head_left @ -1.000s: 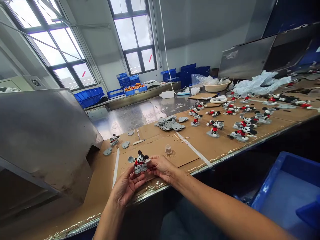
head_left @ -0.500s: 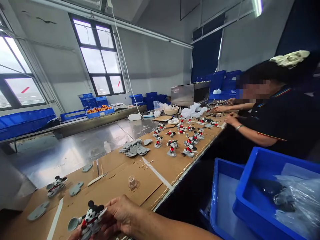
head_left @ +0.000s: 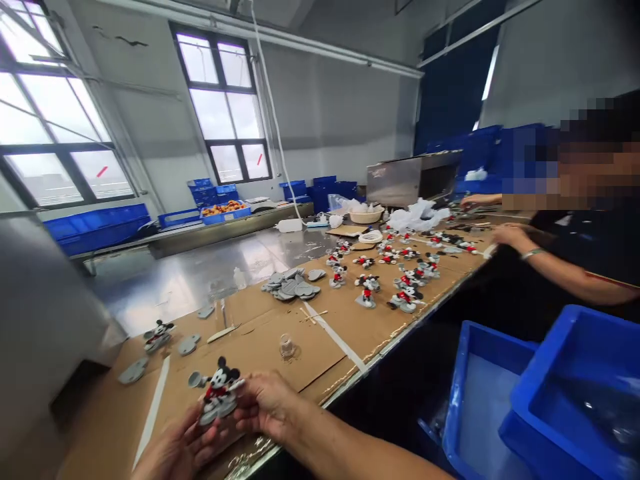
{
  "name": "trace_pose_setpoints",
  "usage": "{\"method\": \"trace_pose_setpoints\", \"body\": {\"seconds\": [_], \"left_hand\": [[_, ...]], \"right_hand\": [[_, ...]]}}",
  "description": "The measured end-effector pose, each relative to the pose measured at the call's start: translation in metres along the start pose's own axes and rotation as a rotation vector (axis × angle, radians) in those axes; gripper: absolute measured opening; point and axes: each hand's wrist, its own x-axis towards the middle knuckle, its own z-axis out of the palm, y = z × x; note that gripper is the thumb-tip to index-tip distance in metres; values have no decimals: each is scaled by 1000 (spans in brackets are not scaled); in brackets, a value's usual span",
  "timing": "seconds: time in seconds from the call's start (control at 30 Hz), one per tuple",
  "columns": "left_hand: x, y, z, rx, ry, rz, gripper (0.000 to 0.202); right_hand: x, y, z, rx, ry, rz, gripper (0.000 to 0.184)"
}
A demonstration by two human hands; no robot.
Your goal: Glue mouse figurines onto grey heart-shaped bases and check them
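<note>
Mickey figure (head_left: 219, 392) held low over the worktop (head_left: 310, 357), red and black paint on, grey base under it, round grey paddle sticking out to its left. Right hand (head_left: 265, 402) narrow, fingers pinching the figure's side. Left hand (head_left: 175, 448) cupped under the base, part cut off by frame edge. Beyond the held figure, a row of similar figures (head_left: 367, 291) stood on grey bases, many of them, looked finished as far as could be seen. Heap of loose grey pieces (head_left: 290, 287) lay past it with no figures on them, so those looked not done. Another figure (head_left: 159, 335) lay left of it beside two grey discs (head_left: 187, 345). Blue crates (head_left: 480, 407) sat right of it. Co-worker's hand (head_left: 510, 235) far off along the worktop. No brand, label or writing readable
</note>
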Motion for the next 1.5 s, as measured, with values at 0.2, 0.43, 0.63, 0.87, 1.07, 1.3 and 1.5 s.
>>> {"method": "trace_pose_setpoints", "body": {"seconds": [0.2, 0.43, 0.63, 0.87, 1.07, 1.3, 1.5], "left_hand": [[-14, 9, 14, -64, 83, 14, 14], [-23, 17, 18, -10, 105, -46, 18], [-27, 13, 21, 9, 125, -37, 19], [-32, 8, 22, 33, 109, -14, 22], [-30, 7, 19, 41, 116, -37, 22], [-30, 8, 17, 19, 118, -40, 21], [-34, 6, 24, 18, 100, -22, 22]], "right_hand": [[-1, 6, -9, -7, -55, -12, 10], [-11, 3, -7, 23, -83, 25, 9], [-16, 1, -3, 79, -68, 45, 13], [-21, 10, -5, 118, -28, 55, 13], [-21, 16, -11, 46, -69, -36, 12], [-28, 22, -2, -36, -81, -269, 47], [-29, 27, 14, -7, -27, -353, 50]]}}
